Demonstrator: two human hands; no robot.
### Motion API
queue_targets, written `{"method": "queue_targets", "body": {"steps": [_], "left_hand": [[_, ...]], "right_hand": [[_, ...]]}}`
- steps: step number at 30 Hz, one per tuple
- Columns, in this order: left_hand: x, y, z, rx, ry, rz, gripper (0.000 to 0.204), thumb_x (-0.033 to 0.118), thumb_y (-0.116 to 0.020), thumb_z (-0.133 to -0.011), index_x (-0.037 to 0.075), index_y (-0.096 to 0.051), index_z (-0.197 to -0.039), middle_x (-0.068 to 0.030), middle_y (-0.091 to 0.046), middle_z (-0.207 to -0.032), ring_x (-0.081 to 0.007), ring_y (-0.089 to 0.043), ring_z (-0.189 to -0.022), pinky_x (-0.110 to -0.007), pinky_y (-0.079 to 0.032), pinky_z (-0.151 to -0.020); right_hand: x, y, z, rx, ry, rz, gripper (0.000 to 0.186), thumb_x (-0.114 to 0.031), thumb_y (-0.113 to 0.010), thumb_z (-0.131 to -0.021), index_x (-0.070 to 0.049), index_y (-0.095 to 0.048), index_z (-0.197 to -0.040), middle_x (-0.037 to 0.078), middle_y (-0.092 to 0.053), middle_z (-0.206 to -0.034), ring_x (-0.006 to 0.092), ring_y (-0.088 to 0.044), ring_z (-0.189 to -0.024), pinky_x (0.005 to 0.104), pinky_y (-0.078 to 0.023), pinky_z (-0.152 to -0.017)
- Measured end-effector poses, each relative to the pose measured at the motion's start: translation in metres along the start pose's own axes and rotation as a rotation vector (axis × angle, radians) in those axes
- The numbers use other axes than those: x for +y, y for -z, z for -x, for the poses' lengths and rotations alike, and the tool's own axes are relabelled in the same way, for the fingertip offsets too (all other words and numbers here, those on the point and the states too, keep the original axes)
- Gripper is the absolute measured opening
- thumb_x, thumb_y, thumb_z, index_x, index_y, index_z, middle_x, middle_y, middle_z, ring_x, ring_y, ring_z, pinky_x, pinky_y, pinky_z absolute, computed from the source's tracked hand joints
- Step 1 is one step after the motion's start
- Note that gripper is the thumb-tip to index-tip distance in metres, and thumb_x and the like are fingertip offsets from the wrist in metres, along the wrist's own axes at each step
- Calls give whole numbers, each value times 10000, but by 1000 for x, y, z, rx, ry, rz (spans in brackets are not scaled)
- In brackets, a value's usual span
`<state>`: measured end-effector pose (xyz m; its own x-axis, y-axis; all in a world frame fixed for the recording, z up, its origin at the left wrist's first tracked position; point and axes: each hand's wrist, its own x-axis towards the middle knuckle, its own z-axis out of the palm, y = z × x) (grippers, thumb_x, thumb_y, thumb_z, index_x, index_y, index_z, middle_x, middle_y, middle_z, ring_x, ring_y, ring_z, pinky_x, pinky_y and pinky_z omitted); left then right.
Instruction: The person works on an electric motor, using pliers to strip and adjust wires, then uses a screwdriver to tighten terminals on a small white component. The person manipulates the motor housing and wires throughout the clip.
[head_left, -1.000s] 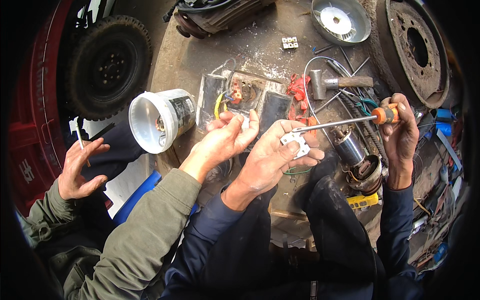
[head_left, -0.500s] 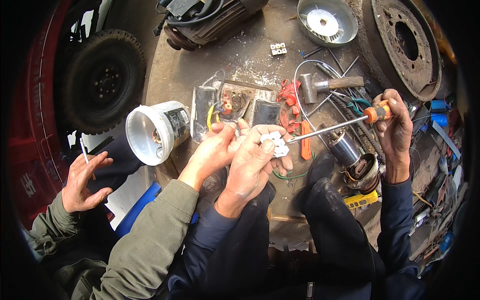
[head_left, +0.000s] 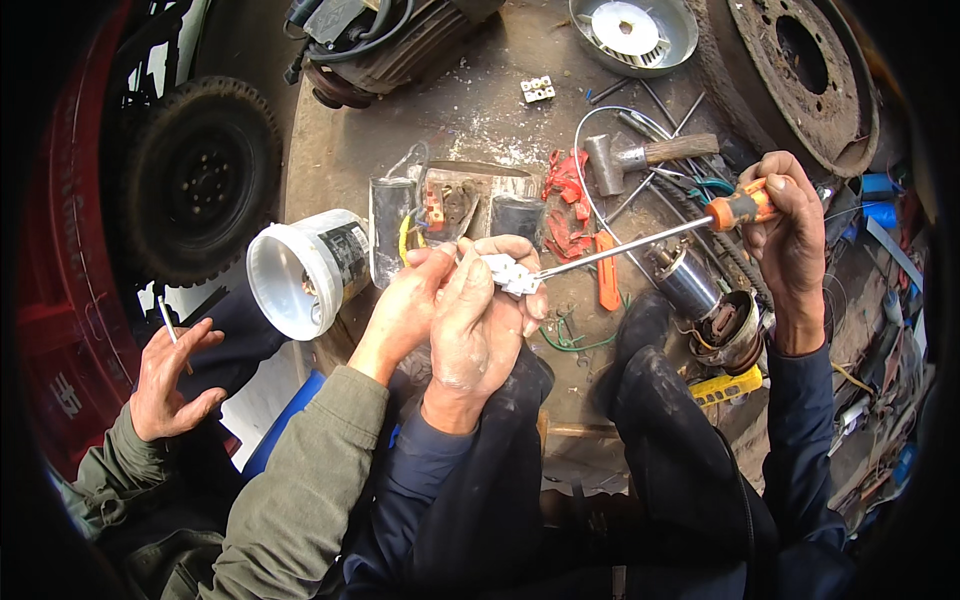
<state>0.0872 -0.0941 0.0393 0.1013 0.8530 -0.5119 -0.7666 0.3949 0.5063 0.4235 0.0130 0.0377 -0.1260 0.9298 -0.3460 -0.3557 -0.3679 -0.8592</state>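
Observation:
My left hand [head_left: 472, 345], in a navy sleeve, pinches a small white terminal block [head_left: 512, 275] between thumb and fingers. Wrapped round the orange handle of a long screwdriver [head_left: 640, 243] is my right hand [head_left: 787, 240]. The screwdriver's tip meets the right end of the block; whether it sits in a screw is too small to tell. Close against my left hand is a co-worker's hand [head_left: 402, 315] in an olive sleeve, its fingertips partly hidden behind mine. The co-worker's other hand [head_left: 175, 385] holds a cigarette [head_left: 167, 320] at the left.
On the worktable lie a second terminal block [head_left: 537, 89], a hammer [head_left: 650, 160], an orange utility knife [head_left: 607, 270] and a black cylinder [head_left: 685, 280]. A white bucket [head_left: 285, 285] lies tilted near an open box with wires [head_left: 435, 210]. A motor [head_left: 400, 60] and rusty wheel rim [head_left: 740, 100] stand behind.
The screwdriver's tip has come up to the terminal block's right end. My left hand has turned slightly with the block. The co-worker's near hand stays beside it, and the view has shifted a little.

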Motion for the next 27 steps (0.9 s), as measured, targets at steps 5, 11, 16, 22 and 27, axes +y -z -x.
{"method": "queue_targets", "body": {"steps": [5, 11, 16, 22, 27], "left_hand": [[-1, 2, 1, -12, 17, -30, 391, 341, -528, -1137, 1, -577, -1321, -162, -611, -1172, -262, -656, -847, -351, -512, -705], [-4, 0, 2, -19, -20, -124, 405, 364, -528, -1140, 2, -580, -1314, -171, -619, -1174, -248, -657, -841, -335, -508, -700], [-8, -1, 1, 23, -75, -203, 394, 371, -503, -1152, 11, -575, -1294, -164, -612, -1143, -227, -637, -845, -323, -494, -684], [-12, -8, -3, 36, -169, -264, 373, 371, -485, -1158, 25, -564, -1273, -152, -589, -1122, -215, -611, -839, -319, -483, -674], [-9, -11, -5, 22, -128, -148, 370, 363, -445, -1172, 28, -537, -1298, -138, -607, -1156, -189, -608, -877, -309, -487, -706]], "right_hand": [[-2, -6, 2, 30, 1, 41, 166, -155, -596, -1042, -8, -598, -1118, 138, -717, -942, 88, -558, -528, 209, -434, -442], [-3, -9, 3, 50, 2, 83, 166, -158, -599, -1042, -9, -601, -1116, 135, -718, -945, 86, -558, -529, 211, -432, -442], [-13, -13, 9, 73, 16, 157, 186, -171, -640, -1037, -18, -609, -1139, 116, -715, -950, 78, -563, -545, 204, -437, -450], [-28, -18, 16, 51, 105, 320, 217, -198, -691, -1026, -20, -611, -1120, 84, -692, -936, 61, -598, -626, 193, -459, -472], [-31, -18, 15, -2, 136, 352, 254, -217, -724, -1010, -11, -607, -1103, 93, -684, -977, 71, -640, -700, 186, -500, -510]]}}
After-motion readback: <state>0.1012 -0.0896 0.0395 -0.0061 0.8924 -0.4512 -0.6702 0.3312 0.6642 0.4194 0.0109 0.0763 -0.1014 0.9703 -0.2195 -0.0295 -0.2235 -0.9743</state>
